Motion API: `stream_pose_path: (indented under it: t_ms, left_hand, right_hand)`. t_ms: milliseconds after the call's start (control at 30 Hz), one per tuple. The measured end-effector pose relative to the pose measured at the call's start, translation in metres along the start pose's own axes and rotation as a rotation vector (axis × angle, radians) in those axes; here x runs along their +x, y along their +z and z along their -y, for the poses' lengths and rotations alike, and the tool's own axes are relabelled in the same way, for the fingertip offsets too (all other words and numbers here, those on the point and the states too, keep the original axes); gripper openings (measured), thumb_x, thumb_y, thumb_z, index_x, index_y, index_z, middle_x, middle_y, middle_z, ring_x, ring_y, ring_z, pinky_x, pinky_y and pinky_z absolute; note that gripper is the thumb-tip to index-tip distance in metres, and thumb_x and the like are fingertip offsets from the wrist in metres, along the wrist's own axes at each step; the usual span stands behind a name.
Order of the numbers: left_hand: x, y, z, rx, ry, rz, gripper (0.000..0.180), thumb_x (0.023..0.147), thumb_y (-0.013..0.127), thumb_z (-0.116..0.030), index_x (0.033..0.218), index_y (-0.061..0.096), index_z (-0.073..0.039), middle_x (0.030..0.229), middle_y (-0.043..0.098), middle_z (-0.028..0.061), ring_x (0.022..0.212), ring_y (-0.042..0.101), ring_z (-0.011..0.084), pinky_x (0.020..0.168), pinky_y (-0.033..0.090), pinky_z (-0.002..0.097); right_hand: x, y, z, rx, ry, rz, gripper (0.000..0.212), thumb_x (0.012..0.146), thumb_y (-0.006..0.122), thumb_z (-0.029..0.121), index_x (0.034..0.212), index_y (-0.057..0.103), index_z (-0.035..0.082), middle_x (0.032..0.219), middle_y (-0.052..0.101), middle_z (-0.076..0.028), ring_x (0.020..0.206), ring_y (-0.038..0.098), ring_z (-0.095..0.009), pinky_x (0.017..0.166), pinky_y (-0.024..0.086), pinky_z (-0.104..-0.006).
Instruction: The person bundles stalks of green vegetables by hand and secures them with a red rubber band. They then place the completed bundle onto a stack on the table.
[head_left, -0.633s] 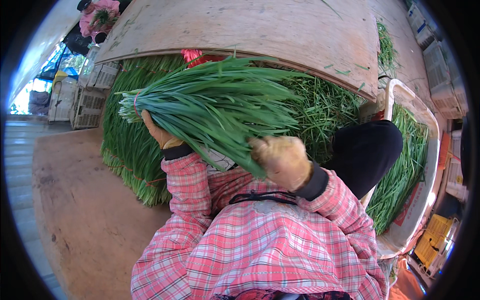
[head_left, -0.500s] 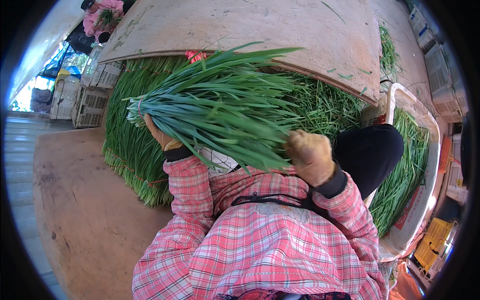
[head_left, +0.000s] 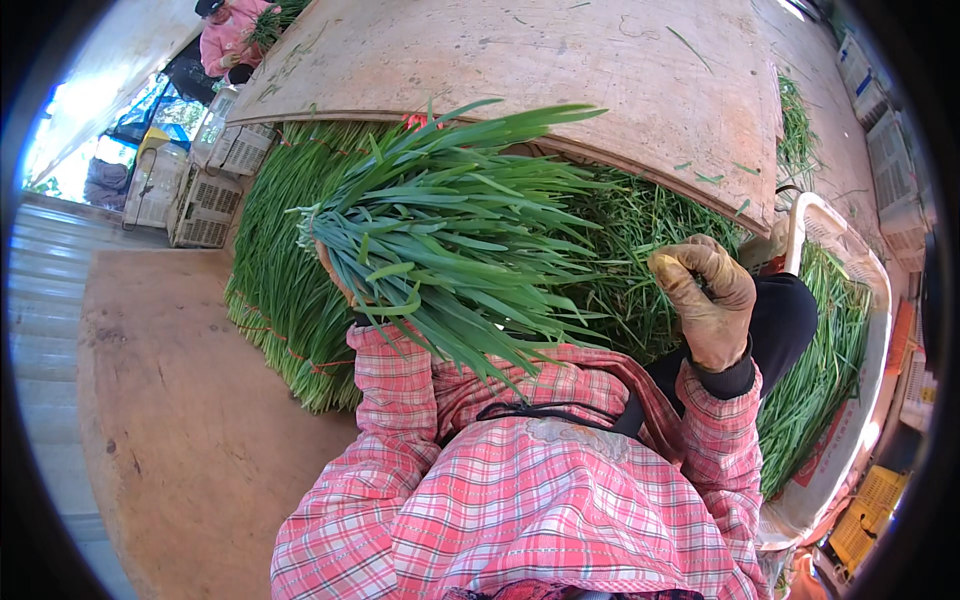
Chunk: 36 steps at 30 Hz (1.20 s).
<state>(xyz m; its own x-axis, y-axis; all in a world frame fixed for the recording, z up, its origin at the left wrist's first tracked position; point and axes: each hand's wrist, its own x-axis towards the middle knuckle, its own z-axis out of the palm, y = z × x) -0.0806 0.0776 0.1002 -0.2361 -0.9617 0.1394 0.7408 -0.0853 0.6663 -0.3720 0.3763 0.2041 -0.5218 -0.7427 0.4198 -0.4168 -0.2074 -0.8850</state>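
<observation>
A thick bunch of green chives (head_left: 455,225) lies across my left hand (head_left: 334,272), white cut ends to the left and leaves fanned to the right. The hand is wrapped round the bunch near those ends; leaves hide most of its fingers. Apart from the leaf tips, on the right, my gloved right hand (head_left: 712,305) is raised with its fingers curled toward the thumb. Whether a leaf scrap is pinched there I cannot make out. Behind the left hand, tied chive bundles (head_left: 285,260) are stacked in rows with red bands.
A wooden board (head_left: 560,70) spans the far side above a heap of loose greens (head_left: 650,225). At right stands a white plastic basket (head_left: 882,330) of long green leaves. Crates (head_left: 205,205) and a person in pink (head_left: 228,42) are at far left. A brown board (head_left: 170,370) lies left.
My right hand has drawn away from the leaf tips to the right and up, its fingers now curled. My left hand still holds the chives; the whole view has shifted slightly.
</observation>
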Motion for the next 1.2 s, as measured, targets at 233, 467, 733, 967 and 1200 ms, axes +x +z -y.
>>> stream_pose_path:
  t_ms: [233,467,733,967,1200]
  left_hand:
    - [-0.005,0.001,-0.002,-0.199,-0.082,0.152,0.05,0.091,0.045,-0.042,0.134,0.042,-0.016,0.13,0.051,0.0105,0.114,0.052,0.0307,0.095,0.044,0.0516]
    - [-0.008,0.016,0.007,-0.103,0.019,0.202,0.055,0.089,0.047,-0.046,0.132,0.045,-0.012,0.131,0.05,0.0097,0.115,0.051,0.0295,0.099,0.041,0.0505]
    - [-0.021,0.047,0.009,0.036,0.089,0.014,0.055,0.09,0.045,-0.047,0.132,0.046,-0.012,0.13,0.051,0.0084,0.116,0.05,0.0277,0.099,0.042,0.0471]
    - [-0.023,0.044,0.004,0.113,0.061,-0.016,0.056,0.089,0.045,-0.05,0.131,0.047,-0.013,0.131,0.051,0.0077,0.116,0.05,0.0276,0.099,0.042,0.0476]
    - [-0.023,0.05,0.006,0.132,0.118,-0.022,0.056,0.09,0.044,-0.05,0.132,0.046,-0.013,0.132,0.049,0.0079,0.118,0.048,0.0275,0.101,0.04,0.0478]
  right_hand:
    - [0.031,0.027,0.022,-0.013,-0.255,0.021,0.015,0.078,0.065,-0.002,0.092,0.065,0.002,0.083,0.062,-0.009,0.076,0.059,-0.021,0.066,0.047,-0.0292]
    - [0.056,0.069,0.013,-0.244,-0.052,0.188,0.024,0.08,0.065,0.028,0.091,0.067,0.007,0.075,0.061,-0.012,0.068,0.061,-0.029,0.06,0.047,-0.0393]
    - [0.054,0.09,-0.002,-0.145,-0.081,0.178,0.021,0.078,0.067,0.027,0.091,0.069,0.01,0.077,0.065,-0.013,0.071,0.062,-0.031,0.06,0.048,-0.0385]
    - [0.042,0.074,0.019,-0.075,-0.164,-0.051,0.013,0.072,0.071,0.007,0.083,0.064,0.003,0.072,0.064,-0.01,0.063,0.06,-0.024,0.058,0.047,-0.0333]
    - [0.023,0.049,-0.01,0.023,0.144,0.081,0.013,0.076,0.069,0.002,0.089,0.065,-0.001,0.076,0.064,-0.01,0.07,0.06,-0.02,0.065,0.048,-0.0294]
